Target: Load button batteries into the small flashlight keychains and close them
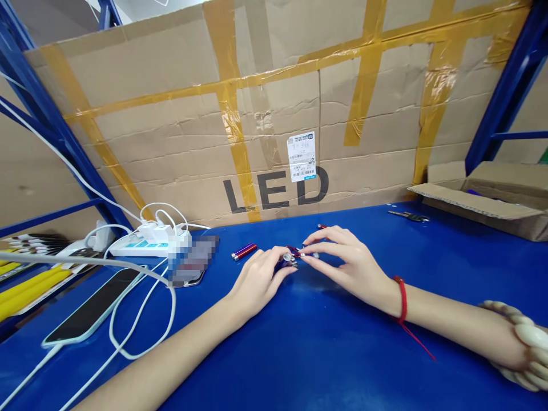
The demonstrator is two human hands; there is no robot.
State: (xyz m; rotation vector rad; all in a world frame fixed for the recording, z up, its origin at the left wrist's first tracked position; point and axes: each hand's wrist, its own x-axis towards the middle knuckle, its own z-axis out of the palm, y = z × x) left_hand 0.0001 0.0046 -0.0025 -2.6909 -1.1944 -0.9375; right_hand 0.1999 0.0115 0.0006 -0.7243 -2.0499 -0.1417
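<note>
My left hand (256, 278) is closed around a small dark-blue flashlight-like cylinder (287, 258) with a silvery round end. Its fingers cover most of the body. Close beside it, my right hand (358, 267) pinches a thin dark and red cord (293, 250) between thumb and fingertips; a small shiny piece shows at the tips. Left of my left hand lies a red metallic cylinder (244, 252) with a silvery end. Behind my right hand, the end of another small red cylinder (322, 226) shows. All of this is on a blue tabletop (274, 354).
A white power strip (148, 242) with plugs and looping cables stands at the left. Near it lie a phone (96, 305) and a second, partly blurred phone (194, 262). Keys (409, 216) and an opened cardboard box (483, 205) are at the right. Taped cardboard (184, 148) forms the back wall.
</note>
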